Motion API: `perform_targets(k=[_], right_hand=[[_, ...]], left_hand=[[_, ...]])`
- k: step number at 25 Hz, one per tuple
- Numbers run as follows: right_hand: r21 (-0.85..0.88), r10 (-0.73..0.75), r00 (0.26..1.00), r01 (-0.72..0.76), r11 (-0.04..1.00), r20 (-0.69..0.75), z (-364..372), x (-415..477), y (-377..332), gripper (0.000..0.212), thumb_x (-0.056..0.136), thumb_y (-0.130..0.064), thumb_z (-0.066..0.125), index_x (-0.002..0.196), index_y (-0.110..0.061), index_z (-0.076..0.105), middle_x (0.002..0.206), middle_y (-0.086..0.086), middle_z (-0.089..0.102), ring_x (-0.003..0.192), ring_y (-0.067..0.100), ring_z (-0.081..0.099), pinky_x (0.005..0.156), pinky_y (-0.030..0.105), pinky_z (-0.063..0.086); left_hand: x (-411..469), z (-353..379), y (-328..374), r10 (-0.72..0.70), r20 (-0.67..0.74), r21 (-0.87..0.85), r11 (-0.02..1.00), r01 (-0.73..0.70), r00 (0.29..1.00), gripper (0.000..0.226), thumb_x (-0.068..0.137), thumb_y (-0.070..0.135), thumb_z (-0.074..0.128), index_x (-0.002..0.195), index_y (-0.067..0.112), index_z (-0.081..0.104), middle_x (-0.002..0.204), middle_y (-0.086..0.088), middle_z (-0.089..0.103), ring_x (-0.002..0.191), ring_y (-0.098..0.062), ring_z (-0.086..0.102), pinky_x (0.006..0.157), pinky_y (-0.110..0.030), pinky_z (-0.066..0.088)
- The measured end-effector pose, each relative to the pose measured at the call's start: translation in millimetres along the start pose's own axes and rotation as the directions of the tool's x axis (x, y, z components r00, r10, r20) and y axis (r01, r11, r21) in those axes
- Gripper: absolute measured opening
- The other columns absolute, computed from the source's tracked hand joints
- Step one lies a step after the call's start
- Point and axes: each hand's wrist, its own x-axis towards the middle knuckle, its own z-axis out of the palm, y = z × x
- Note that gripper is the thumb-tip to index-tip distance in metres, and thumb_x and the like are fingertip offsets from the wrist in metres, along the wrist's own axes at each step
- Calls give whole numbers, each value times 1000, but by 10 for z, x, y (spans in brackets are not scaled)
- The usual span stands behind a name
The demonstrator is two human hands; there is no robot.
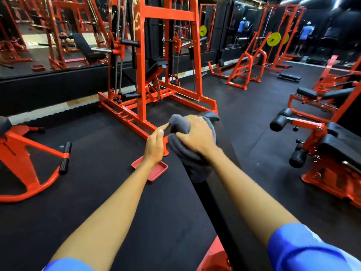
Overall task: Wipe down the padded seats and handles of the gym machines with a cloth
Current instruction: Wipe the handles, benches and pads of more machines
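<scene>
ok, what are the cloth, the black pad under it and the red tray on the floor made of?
Cloth: grey, matte, fuzzy, bunching in soft folds; likely microfibre or fleece.
Pad: black, smooth with a faint sheen; looks like vinyl or faux leather, filling unseen.
Tray: red, smooth, rounded raised rim; probably moulded plastic, painted metal not excluded.

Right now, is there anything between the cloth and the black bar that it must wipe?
Nothing visible stands between them. The cloth is draped straight over the far end of the bar. The right hand holds it from above, and the left hand touches its left edge.
</scene>
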Motion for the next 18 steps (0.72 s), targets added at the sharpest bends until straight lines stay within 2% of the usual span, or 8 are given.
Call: perform_targets(k=[1,3,5,9,12,14,16,18], right_hand=[[10,14,999,-14,1000,-52,116,-150,-65,28,76,-50,65,96,-29,67,96,-11,68,102,17,62,96,37,45],[-46,-1,990,-6,999,-141,383,-480,-122,56,75,-51,73,121,-20,67,129,-3,64,133,26,50,116,41,35],[-139,-33,982,7,990,-189,563,-638,-148,69,75,-45,76,135,-14,62,147,4,56,147,34,38,121,46,31],[-185,36,988,-63,981,-147,518,-302,-243,53,73,-35,76,122,-16,69,134,2,64,144,34,43,118,51,35],[-271,155,987,-162,949,-46,423,32,-374,34,77,-39,69,103,-17,71,112,0,70,126,27,55,118,47,32],[-231,191,979,-202,952,-71,440,64,-409,30,76,-37,71,97,-17,70,105,1,70,115,27,59,116,46,34],[-196,112,982,-141,971,-149,505,-149,-381,36,72,-36,76,103,-16,70,112,0,70,121,27,58,118,46,33],[-276,-11,991,-26,961,-130,604,-508,-323,54,70,-34,80,120,-14,69,136,2,64,141,28,46,124,46,25]], left_hand=[[-3,-12,-9,-6,-1,-23,1000,6,1000,47,105,26,30,135,11,63,133,3,65,122,6,56,107,-17,41],[-13,-18,-28,-4,3,-29,1000,4,1000,47,104,25,29,134,11,64,132,2,65,122,3,57,105,-15,41],[-19,-34,-50,2,30,-15,1000,-1,1000,50,103,26,28,135,10,63,134,2,63,125,-1,56,104,-11,39],[-67,-104,-101,-23,16,5,1000,23,1000,49,104,27,29,137,11,62,135,4,62,127,-5,55,105,-12,39],[-144,-134,-74,-90,15,35,995,90,996,43,109,21,30,140,12,58,134,7,57,128,-7,51,107,-18,36],[-248,-149,-76,-108,24,47,993,107,994,44,108,24,30,139,13,60,136,3,60,128,-10,52,109,-26,38],[-343,-184,-109,-144,56,53,989,141,988,50,104,34,30,136,15,63,135,-2,64,127,-15,56,109,-31,41],[-418,-240,-132,-222,90,65,974,217,971,63,96,50,29,134,16,66,134,-3,66,128,-17,57,113,-37,40]])
